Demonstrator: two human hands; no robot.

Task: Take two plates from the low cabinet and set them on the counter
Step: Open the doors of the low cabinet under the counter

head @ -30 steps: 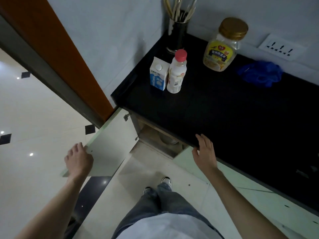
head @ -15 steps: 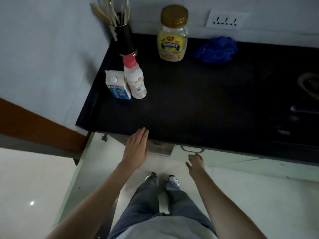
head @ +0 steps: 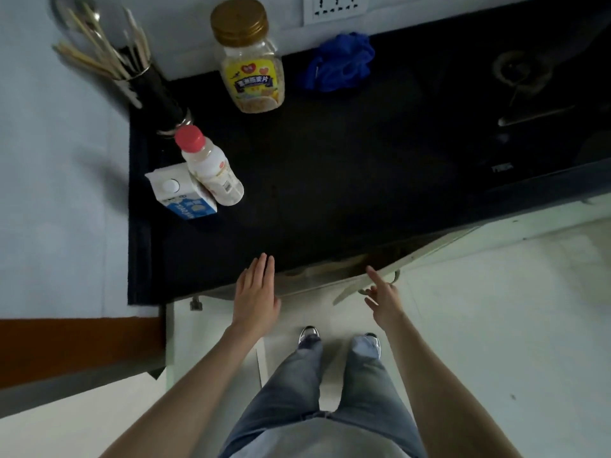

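No plates show; the low cabinet's inside lies dark under the black counter [head: 330, 200]. The left cabinet door [head: 205, 345] stands swung wide. My left hand [head: 256, 295] hovers flat and empty at the counter's front edge, fingers together. My right hand [head: 383, 297] hooks its lower fingers in the curved handle [head: 395, 278] of the right cabinet door [head: 420, 254], which is partly ajar, with the index finger pointing out.
On the counter's left stand a milk carton [head: 185, 196], a pink-capped bottle [head: 211, 170] and a utensil holder [head: 162, 97]. A gold-lidded jar [head: 253, 77] and a blue cloth [head: 340, 62] sit at the back, a stove burner [head: 522, 71] at right. My feet are below.
My left hand left the left door and came to the counter edge. My right hand took the right door's handle, and that door has swung partly out. My view turned right.
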